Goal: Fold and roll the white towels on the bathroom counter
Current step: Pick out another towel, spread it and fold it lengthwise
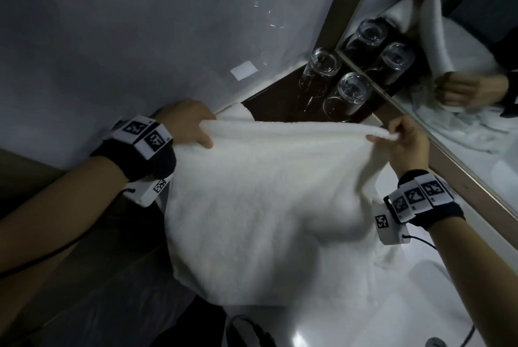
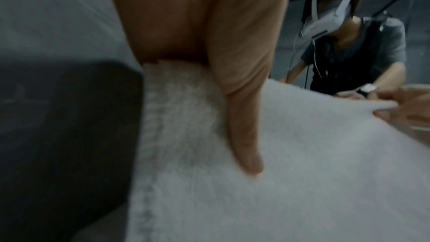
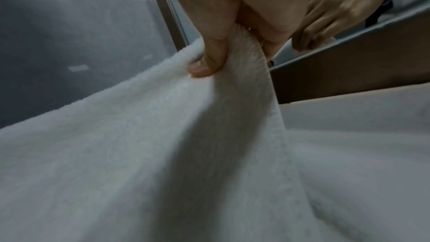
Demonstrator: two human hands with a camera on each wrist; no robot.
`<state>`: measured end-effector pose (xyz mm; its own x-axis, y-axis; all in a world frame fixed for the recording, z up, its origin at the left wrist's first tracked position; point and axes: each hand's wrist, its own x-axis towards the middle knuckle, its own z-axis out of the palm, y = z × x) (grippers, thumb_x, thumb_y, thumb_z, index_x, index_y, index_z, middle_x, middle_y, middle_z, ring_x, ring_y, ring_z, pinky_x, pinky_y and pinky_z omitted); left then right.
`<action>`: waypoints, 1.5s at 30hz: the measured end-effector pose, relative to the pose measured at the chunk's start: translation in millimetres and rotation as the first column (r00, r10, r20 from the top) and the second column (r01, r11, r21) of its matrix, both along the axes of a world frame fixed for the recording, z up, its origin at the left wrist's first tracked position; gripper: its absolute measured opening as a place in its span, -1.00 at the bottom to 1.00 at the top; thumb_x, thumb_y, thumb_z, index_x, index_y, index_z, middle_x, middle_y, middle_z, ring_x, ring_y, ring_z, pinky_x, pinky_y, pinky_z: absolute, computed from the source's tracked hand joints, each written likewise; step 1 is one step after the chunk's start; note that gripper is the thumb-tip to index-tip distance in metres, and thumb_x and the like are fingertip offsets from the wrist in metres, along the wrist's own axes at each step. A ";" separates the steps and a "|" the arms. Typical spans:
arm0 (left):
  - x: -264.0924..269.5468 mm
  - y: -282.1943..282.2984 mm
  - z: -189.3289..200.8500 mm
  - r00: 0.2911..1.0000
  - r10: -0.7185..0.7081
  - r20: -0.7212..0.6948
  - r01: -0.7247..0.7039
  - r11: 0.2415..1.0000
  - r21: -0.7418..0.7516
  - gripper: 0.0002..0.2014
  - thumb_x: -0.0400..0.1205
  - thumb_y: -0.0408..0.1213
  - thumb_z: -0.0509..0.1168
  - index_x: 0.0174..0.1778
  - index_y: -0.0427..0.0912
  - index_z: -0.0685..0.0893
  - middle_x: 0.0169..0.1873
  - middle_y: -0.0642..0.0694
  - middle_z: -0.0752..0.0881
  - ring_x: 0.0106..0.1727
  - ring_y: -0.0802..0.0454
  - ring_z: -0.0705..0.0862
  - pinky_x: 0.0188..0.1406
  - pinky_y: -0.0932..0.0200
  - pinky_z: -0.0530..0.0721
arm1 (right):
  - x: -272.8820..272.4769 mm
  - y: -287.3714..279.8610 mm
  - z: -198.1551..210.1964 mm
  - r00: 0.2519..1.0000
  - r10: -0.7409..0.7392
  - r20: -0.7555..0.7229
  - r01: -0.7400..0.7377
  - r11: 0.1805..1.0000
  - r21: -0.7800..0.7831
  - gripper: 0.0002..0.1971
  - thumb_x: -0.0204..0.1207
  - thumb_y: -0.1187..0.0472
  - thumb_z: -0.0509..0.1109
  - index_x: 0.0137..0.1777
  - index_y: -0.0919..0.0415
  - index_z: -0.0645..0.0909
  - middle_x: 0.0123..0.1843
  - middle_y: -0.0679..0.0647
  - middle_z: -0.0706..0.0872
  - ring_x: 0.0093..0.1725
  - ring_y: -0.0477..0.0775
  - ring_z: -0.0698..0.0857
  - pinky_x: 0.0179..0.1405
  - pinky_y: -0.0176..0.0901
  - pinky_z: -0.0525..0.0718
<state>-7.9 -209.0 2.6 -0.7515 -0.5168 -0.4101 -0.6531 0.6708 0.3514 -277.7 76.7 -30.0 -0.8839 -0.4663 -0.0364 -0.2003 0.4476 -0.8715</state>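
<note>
You are holding the white towel [image 1: 252,192] up by its top edge, stretched between both hands above the tabletop [image 1: 420,304]. Your left hand [image 1: 185,122] is gripping the left corner: thumb [image 2: 242,135] lying flat across the near face of the cloth, fingers wrapped behind it. Your right hand [image 1: 406,142] is pinching the right corner, thumb [image 3: 209,62] pressing on the front and fingers curled behind. Both grips are closed on fabric, neither slack.

The towel's body is hanging down and draping forward, lower part resting on the white tabletop; it is bulging over something beneath, possibly more towel, but that is not readable. Two drinking glasses [image 1: 322,66] are standing upside down on the dark ledge [image 1: 280,105] just behind the top edge. The mirror [image 1: 462,66] on the right is reflecting glasses, cloth and hands.
</note>
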 end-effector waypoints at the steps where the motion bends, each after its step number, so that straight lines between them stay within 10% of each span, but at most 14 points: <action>1: 4.9 -1.1 4.0 1.000 0.021 -0.012 -0.022 1.000 -0.011 -0.59 0.35 -0.21 0.56 0.10 -0.21 0.72 0.14 -0.21 0.68 0.12 -0.20 0.63 0.03 0.11 0.53 | -0.6 -0.5 0.3 1.000 -0.011 0.001 0.011 0.999 0.042 -0.65 0.21 0.37 0.60 -0.34 -0.02 0.49 -0.22 0.01 0.62 -0.17 0.03 0.54 -0.21 -0.20 0.52; 6: 20.1 3.9 19.3 0.964 0.056 -0.258 -0.113 0.971 -0.212 -0.76 0.50 -0.24 0.44 -0.12 -0.38 0.70 -0.04 -0.30 0.64 -0.08 -0.21 0.63 -0.12 0.04 0.51 | -5.7 -8.1 6.6 0.974 -0.129 -0.187 0.184 0.931 0.314 -0.63 0.18 -0.05 0.62 -0.15 0.18 0.68 -0.25 0.12 0.67 -0.20 0.13 0.60 -0.23 -0.19 0.45; 10: 25.5 14.0 9.2 0.973 -0.040 -0.228 -0.049 0.926 -0.374 -0.88 0.61 -0.52 0.21 0.00 -0.45 0.61 0.05 -0.37 0.51 -0.10 -0.35 0.62 -0.09 -0.16 0.59 | -3.0 -9.6 6.1 0.978 -0.025 -0.209 0.095 0.938 0.332 -0.76 0.35 0.31 0.50 0.04 0.25 0.71 0.00 0.28 0.76 0.05 0.24 0.67 -0.06 -0.26 0.46; 16: 38.8 35.8 -7.5 0.968 -0.100 -0.232 -0.019 0.888 -0.460 -0.49 0.49 -0.61 0.24 0.39 -0.32 0.46 0.33 -0.41 0.46 0.26 -0.41 0.51 0.22 -0.28 0.57 | 37.9 9.2 5.0 0.942 0.066 -0.330 0.038 0.953 0.299 -0.65 0.41 0.45 0.43 0.20 0.39 0.55 0.18 0.35 0.60 0.16 0.29 0.57 0.15 -0.05 0.51; 21: 68.9 128.2 -53.7 0.930 -0.163 -0.328 0.156 0.987 -0.048 -0.41 0.50 -0.44 0.36 0.48 -0.24 0.40 0.53 -0.30 0.32 0.57 -0.29 0.27 0.55 -0.16 0.27 | 132.8 32.0 -10.9 0.929 0.352 -0.117 -0.322 0.922 0.216 -0.68 0.50 0.22 0.44 0.22 0.25 0.55 0.13 0.08 0.58 0.02 0.01 0.57 0.04 -0.34 0.46; 24: 94.7 174.2 -77.3 0.910 -0.364 -0.200 0.385 0.920 0.079 -0.27 0.54 -0.03 0.34 0.58 0.03 0.13 0.62 -0.04 -0.11 0.65 -0.03 -0.18 0.66 0.01 -0.13 | 175.3 49.9 -30.0 0.854 0.520 0.028 -0.514 0.832 0.208 -0.64 0.48 0.16 0.47 0.25 0.21 0.56 0.17 0.03 0.61 0.12 0.04 0.62 0.06 -0.64 0.40; 26: 107.1 194.4 -90.8 0.869 -0.490 -0.064 0.491 0.871 0.004 -0.20 0.53 0.19 0.22 0.57 0.22 -0.12 0.57 0.09 -0.34 0.61 0.02 -0.39 0.60 0.01 -0.32 | 194.5 63.8 -44.5 0.738 0.674 0.036 -0.653 0.700 0.288 -0.49 0.47 0.07 0.47 0.40 0.16 0.49 0.39 0.06 0.56 0.37 0.05 0.54 0.36 -0.48 0.37; 30: 117.9 213.2 -95.2 0.783 -0.604 0.152 0.621 0.739 -0.261 -0.12 0.27 0.40 0.30 0.53 0.19 0.28 0.58 -0.01 0.29 0.56 -0.03 0.34 0.45 -0.12 0.44 | 212.5 90.2 -73.1 0.447 0.894 0.019 -0.762 0.370 0.532 -0.11 0.38 -0.33 0.33 0.62 -0.17 -0.06 0.68 -0.10 -0.12 0.66 -0.08 -0.19 0.61 -0.21 -0.24; 33: 116.5 210.3 -99.7 0.771 -0.630 0.091 0.620 0.711 -0.333 -0.14 0.29 0.33 0.33 0.53 0.20 0.28 0.66 -0.02 -0.17 0.58 0.18 0.27 0.50 -0.05 0.34 | 212.7 96.5 -84.5 0.407 0.914 -0.005 -0.709 0.319 0.628 -0.04 0.36 -0.38 0.25 0.56 -0.26 -0.32 0.62 -0.15 -0.41 0.59 -0.10 -0.45 0.51 -0.28 -0.48; 34: 115.4 207.9 -101.9 0.768 -0.634 0.084 0.620 0.706 -0.342 -0.15 0.30 0.29 0.34 0.53 0.20 0.26 0.64 0.00 -0.28 0.59 0.20 0.22 0.50 -0.06 0.34 | 213.5 96.1 -85.5 0.400 0.917 -0.003 -0.685 0.301 0.663 -0.04 0.36 -0.37 0.25 0.56 -0.24 -0.35 0.61 -0.14 -0.43 0.58 -0.07 -0.47 0.52 -0.25 -0.47; 37: 110.9 206.8 -97.9 0.770 -0.619 0.158 0.628 0.689 -0.362 -0.11 0.13 0.24 0.45 0.45 0.19 0.42 0.53 0.01 0.40 0.44 0.10 0.51 0.30 -0.13 0.59 | 215.9 92.1 -80.6 0.433 0.901 -0.024 -0.638 0.326 0.697 0.01 0.32 -0.12 0.43 0.62 -0.07 -0.18 0.63 -0.05 -0.29 0.61 0.09 -0.32 0.58 -0.06 -0.26; 42: 108.3 226.8 -94.1 0.807 -0.551 0.212 0.589 0.726 -0.356 0.01 0.05 -0.01 0.48 0.51 0.00 0.37 0.51 -0.18 0.42 0.52 -0.21 0.39 0.37 -0.36 0.43 | 229.4 87.6 -62.9 0.366 0.918 -0.156 -0.454 0.322 0.831 0.03 -0.33 0.05 0.63 0.34 0.21 0.61 0.37 0.22 0.63 0.35 0.20 0.62 0.17 0.14 0.67; 45: 94.8 248.0 -86.7 0.854 -0.445 0.270 0.516 0.792 -0.327 -0.05 0.04 0.11 0.49 0.41 -0.13 0.52 0.46 -0.31 0.47 0.48 -0.35 0.41 0.29 -0.51 0.45 | 239.5 77.7 -64.4 0.297 0.917 -0.266 -0.385 0.370 0.845 -0.36 0.01 -0.07 0.65 0.15 0.13 0.75 0.18 0.11 0.77 0.19 0.13 0.74 0.01 0.05 0.77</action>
<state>86.9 39.0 -84.1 -0.8804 -0.2462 -0.4053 -0.2356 0.9688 -0.0768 -38.3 154.4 -94.4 -0.1146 -0.9778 -0.1756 -0.9934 0.1114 0.0281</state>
